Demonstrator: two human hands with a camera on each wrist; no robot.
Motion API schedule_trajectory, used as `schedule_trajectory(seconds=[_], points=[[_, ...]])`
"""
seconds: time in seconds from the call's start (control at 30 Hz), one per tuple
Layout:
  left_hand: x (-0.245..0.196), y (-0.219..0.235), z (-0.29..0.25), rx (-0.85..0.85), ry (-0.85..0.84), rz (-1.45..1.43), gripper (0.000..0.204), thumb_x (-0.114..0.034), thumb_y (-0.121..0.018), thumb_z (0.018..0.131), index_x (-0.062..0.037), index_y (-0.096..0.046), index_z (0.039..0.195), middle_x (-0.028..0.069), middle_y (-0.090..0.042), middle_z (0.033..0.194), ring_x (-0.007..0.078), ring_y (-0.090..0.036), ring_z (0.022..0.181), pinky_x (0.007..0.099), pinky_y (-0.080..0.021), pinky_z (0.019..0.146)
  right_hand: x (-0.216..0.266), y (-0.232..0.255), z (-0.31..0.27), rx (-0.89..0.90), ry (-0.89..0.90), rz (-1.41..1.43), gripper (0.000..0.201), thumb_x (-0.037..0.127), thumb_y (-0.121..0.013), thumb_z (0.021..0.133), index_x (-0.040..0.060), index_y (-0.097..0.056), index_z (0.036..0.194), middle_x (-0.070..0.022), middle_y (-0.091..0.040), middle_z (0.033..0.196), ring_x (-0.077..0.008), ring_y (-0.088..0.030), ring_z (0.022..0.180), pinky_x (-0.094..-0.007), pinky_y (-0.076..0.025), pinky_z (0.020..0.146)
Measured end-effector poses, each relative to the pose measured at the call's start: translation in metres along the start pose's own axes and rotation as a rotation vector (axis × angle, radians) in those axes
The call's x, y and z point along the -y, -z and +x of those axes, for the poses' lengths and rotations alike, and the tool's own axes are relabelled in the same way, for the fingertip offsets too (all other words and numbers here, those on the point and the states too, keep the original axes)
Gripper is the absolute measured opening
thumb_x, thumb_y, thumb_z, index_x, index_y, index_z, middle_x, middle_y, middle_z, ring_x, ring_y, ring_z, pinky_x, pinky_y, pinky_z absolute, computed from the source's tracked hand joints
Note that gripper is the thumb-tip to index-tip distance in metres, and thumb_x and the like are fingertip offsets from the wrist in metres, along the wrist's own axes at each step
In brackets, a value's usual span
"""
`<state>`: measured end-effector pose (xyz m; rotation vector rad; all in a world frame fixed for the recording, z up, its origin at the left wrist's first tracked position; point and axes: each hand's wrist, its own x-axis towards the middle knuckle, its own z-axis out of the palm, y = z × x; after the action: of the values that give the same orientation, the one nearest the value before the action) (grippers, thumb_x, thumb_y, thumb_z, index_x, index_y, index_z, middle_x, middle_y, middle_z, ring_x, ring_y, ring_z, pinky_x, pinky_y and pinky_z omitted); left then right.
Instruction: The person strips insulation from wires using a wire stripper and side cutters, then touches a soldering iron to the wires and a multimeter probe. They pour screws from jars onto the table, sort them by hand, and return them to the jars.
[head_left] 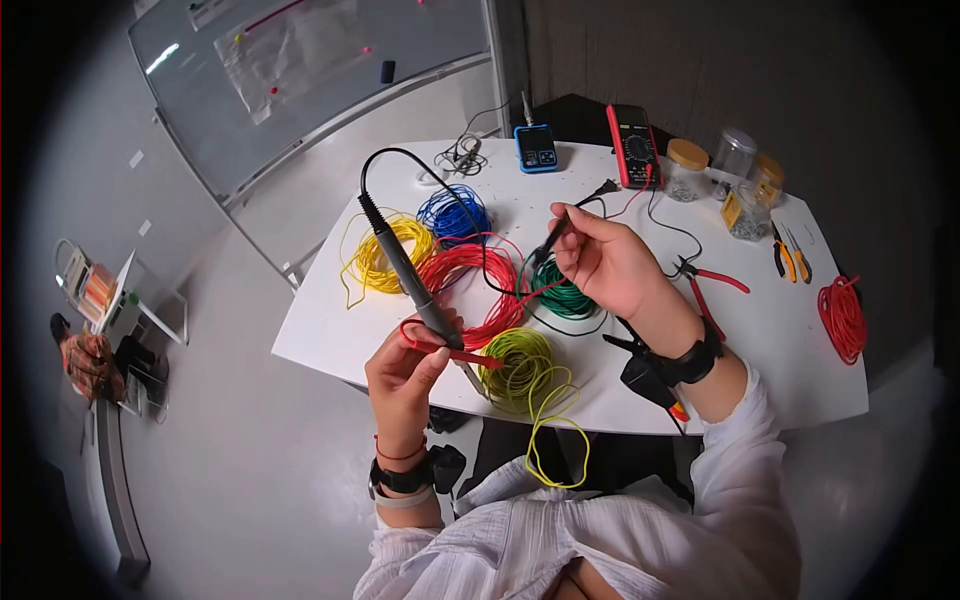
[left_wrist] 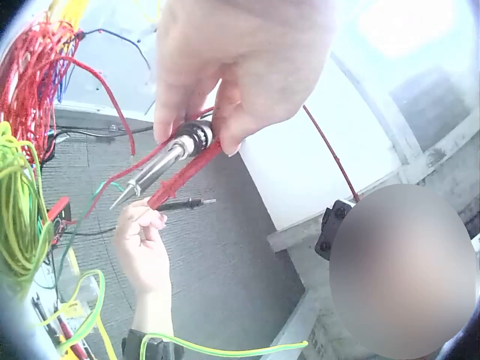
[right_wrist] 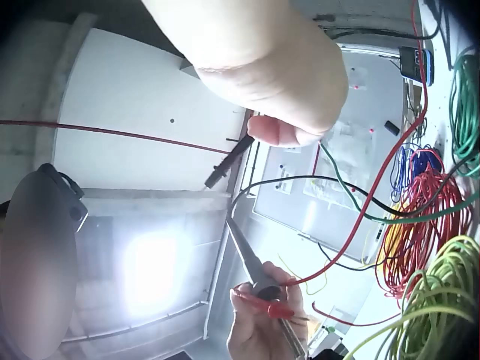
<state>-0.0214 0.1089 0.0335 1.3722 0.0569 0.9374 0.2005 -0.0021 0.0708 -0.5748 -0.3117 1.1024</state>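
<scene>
Well, L hand (head_left: 405,375), just left of ctr in the head view, is clamped on the soldering iron (head_left: 405,268) & the red probe (head_left: 470,356); iron slants, metal tip down toward lower ctr. R hand (head_left: 605,265), right of ctr, pinches the black probe (head_left: 549,243) btwn thumb & fingers, well apart from the iron. On the white table (head_left: 320,320): yellow coil (head_left: 372,270) and blue coil (head_left: 440,212) upper left of ctr, red coil (head_left: 505,300) mid-frame, yellow-green coil (head_left: 515,355) below it, loop hanging over the edge. Red multimeter (head_left: 632,140) sits upper right, red-handled pliers (head_left: 722,281) below it.
</scene>
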Motion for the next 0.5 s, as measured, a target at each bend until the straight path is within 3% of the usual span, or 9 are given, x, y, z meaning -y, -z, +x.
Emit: schedule_trajectory(seconds=[0.27, 0.33, 0.4, 0.5], points=[[0.000, 0.002, 0.001, 0.023, 0.003, 0.015, 0.014, -0.008, -0.060, 0.080, 0.0011, -0.054, 0.089, 0.0174, -0.059, 0.103, 0.0268, -0.058, 0.095, 0.0390, -0.043, 0.088, 0.000, -0.020, 0.001, -0.006, 0.023, -0.078, 0.018, 0.022, -0.055, 0.087, 0.0049, -0.054, 0.083, 0.0002, -0.049, 0.066, -0.0083, -0.043, 0.057, -0.0210, -0.035, 0.050], [-0.003, 0.000, 0.002, -0.004, 0.033, -0.054, 0.009, -0.001, -0.061, 0.078, 0.0034, -0.056, 0.085, 0.0143, -0.058, 0.101, 0.0232, -0.057, 0.095, 0.0354, -0.045, 0.085, 0.003, -0.023, 0.002, -0.002, 0.035, -0.093, 0.018, 0.023, -0.055, 0.087, 0.0053, -0.053, 0.081, 0.0006, -0.047, 0.065, -0.0082, -0.041, 0.054, -0.0212, -0.034, 0.049], [-0.002, 0.002, 0.001, 0.004, 0.024, -0.051, 0.010, -0.001, -0.061, 0.078, 0.0034, -0.056, 0.085, 0.0146, -0.058, 0.101, 0.0233, -0.057, 0.095, 0.0356, -0.044, 0.085, 0.011, -0.018, 0.005, 0.275, -0.010, -0.015, 0.017, 0.021, -0.054, 0.087, 0.0040, -0.052, 0.083, 0.0008, -0.046, 0.065, -0.0078, -0.040, 0.052, -0.0204, -0.033, 0.047], [-0.003, 0.003, 0.001, 0.009, 0.022, -0.051, 0.010, -0.002, -0.061, 0.078, 0.0037, -0.056, 0.085, 0.0149, -0.058, 0.102, 0.0234, -0.057, 0.095, 0.0362, -0.043, 0.087, 0.031, -0.026, 0.006, 0.202, 0.034, -0.028, 0.016, 0.018, -0.057, 0.085, 0.0026, -0.054, 0.085, -0.0002, -0.050, 0.063, -0.0096, -0.044, 0.054, -0.0219, -0.035, 0.049]])
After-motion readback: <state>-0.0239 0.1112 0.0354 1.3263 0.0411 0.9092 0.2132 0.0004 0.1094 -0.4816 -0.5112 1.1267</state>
